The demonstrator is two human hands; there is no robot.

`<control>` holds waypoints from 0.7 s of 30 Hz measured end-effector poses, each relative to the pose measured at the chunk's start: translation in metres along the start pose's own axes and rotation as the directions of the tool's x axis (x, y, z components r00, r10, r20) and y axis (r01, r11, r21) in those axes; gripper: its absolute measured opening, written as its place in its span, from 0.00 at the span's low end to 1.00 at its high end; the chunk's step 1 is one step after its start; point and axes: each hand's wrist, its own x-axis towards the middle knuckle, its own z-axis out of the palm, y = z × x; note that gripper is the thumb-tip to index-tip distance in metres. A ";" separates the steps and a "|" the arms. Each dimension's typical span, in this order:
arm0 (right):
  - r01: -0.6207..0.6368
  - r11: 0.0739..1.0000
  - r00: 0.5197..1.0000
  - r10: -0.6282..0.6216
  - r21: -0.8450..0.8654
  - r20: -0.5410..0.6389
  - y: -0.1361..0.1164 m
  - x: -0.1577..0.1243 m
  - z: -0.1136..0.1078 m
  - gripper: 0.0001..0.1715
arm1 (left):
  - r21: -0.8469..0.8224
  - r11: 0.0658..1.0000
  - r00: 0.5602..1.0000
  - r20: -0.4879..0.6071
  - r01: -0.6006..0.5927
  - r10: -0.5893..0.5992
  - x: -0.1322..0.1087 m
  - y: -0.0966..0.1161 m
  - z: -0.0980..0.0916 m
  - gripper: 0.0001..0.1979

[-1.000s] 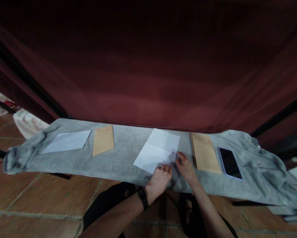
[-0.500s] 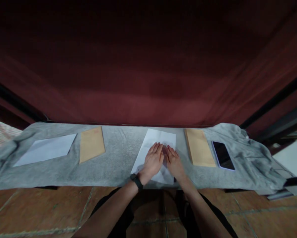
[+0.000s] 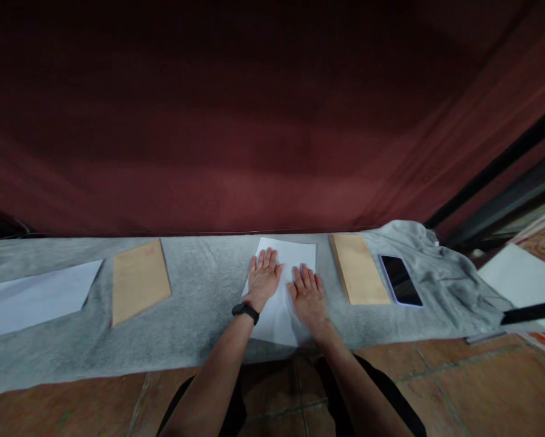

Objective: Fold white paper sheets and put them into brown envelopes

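A white sheet of paper (image 3: 295, 255) lies on the grey cloth (image 3: 199, 291) in front of me. My left hand (image 3: 263, 276) rests flat on its left part, fingers stretched out, with a black band on the wrist. Beside it my right hand (image 3: 306, 294) presses flat on the sheet's right part, fingers also spread. Neither hand holds anything.
A brown envelope (image 3: 358, 267) and a dark phone (image 3: 400, 279) lie right of the sheet. Another brown envelope (image 3: 138, 279) and a second white sheet (image 3: 36, 297) lie at the left. A dark red curtain (image 3: 272, 121) hangs behind. Tiled floor (image 3: 72, 406) shows below.
My hands moved from the sheet's near corner onto its middle, then slid apart while lying flat. The view shifted, so everything sits further left.
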 end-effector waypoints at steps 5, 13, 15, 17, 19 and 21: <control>-0.041 0.998 0.997 0.037 -0.047 -0.074 0.024 -0.001 -0.001 0.32 | 0.054 0.991 0.993 -0.012 0.120 -0.119 0.001 -0.024 -0.007 0.30; -0.056 0.998 0.996 0.053 -0.040 -0.073 0.018 -0.007 -0.009 0.31 | -0.045 0.961 0.962 -0.011 -0.273 0.273 0.000 0.022 -0.008 0.28; -0.022 0.999 0.999 0.021 -0.026 -0.035 0.009 -0.010 -0.010 0.31 | -0.082 0.937 0.938 0.042 -0.341 0.345 0.009 0.042 -0.002 0.28; 0.010 1.000 1.000 -0.010 0.000 0.006 0.002 -0.014 -0.008 0.31 | -0.084 0.946 0.945 0.064 -0.314 0.320 0.022 0.050 0.001 0.28; 0.020 1.000 0.999 -0.021 0.023 0.033 -0.002 -0.018 -0.007 0.32 | -0.058 0.964 0.962 0.064 -0.261 0.265 0.035 0.046 0.001 0.29; 0.018 0.999 0.999 -0.019 0.032 0.038 -0.002 -0.021 -0.006 0.34 | -0.017 0.982 0.981 0.049 -0.187 0.187 0.042 0.034 0.000 0.29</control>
